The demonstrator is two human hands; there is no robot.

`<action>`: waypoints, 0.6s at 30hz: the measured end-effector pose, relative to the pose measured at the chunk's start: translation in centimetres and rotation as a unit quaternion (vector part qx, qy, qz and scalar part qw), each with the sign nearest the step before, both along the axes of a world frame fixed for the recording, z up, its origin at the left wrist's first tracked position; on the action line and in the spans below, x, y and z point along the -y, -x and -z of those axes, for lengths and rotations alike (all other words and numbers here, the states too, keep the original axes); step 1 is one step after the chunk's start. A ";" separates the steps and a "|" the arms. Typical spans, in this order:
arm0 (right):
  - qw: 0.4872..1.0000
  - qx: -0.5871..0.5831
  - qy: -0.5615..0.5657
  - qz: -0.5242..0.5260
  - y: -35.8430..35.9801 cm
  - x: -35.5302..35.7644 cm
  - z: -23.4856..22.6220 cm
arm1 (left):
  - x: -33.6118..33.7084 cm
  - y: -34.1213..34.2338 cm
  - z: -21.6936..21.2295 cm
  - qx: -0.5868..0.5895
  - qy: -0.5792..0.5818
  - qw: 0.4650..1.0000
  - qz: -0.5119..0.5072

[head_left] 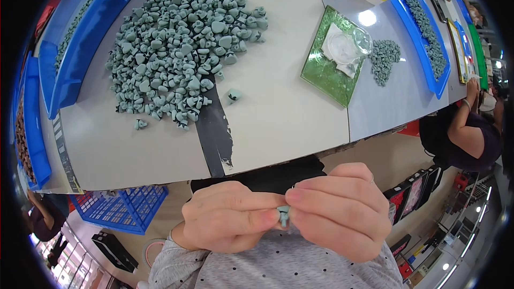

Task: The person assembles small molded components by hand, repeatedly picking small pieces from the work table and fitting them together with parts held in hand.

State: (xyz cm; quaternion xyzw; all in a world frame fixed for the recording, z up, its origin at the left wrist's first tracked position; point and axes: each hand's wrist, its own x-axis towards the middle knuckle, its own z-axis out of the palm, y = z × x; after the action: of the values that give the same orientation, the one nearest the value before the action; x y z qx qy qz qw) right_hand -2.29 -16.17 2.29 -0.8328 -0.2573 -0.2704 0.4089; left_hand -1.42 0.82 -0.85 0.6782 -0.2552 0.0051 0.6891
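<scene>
Below table (278, 107), both hands (230, 217) (340, 217) pinch one piece (283, 216).

Small grey-green part (284, 215) pinched between both hands: matt, rubbery look. Heap of same parts (182, 53): dull, no shine. Worktop (278, 112): smooth, pale, faint sheen. Tape strip (214, 134): black, worn edges. Blue trays (91, 32): glossy plastic. Green tray (321, 75): shiny, speckled. Sleeve (278, 262): dotted grey cloth.

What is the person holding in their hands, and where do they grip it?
A small grey-green piece, pinched between the fingertips of the left hand and the right hand, one on each side. Most of it is hidden by the fingers.
</scene>
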 end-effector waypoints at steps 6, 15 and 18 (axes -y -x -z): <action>0.998 0.012 0.056 -0.033 0.4 0.2 -0.7 | 0.0 0.1 -0.7 -0.025 0.004 1.000 0.007; 0.998 -0.014 -0.055 -0.039 -0.2 0.9 0.4 | 1.0 -0.7 -1.6 -0.279 0.098 0.953 0.074; 0.992 -0.056 -0.098 -0.056 -0.4 1.1 0.3 | 1.6 -0.9 -1.7 -0.363 0.140 0.916 0.094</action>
State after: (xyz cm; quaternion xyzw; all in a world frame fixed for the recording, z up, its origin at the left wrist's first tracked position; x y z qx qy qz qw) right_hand -1.86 -17.27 1.98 -0.7868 -0.2525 -0.2236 0.5169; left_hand -0.52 -0.77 0.90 0.5028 -0.0464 -0.2706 0.8197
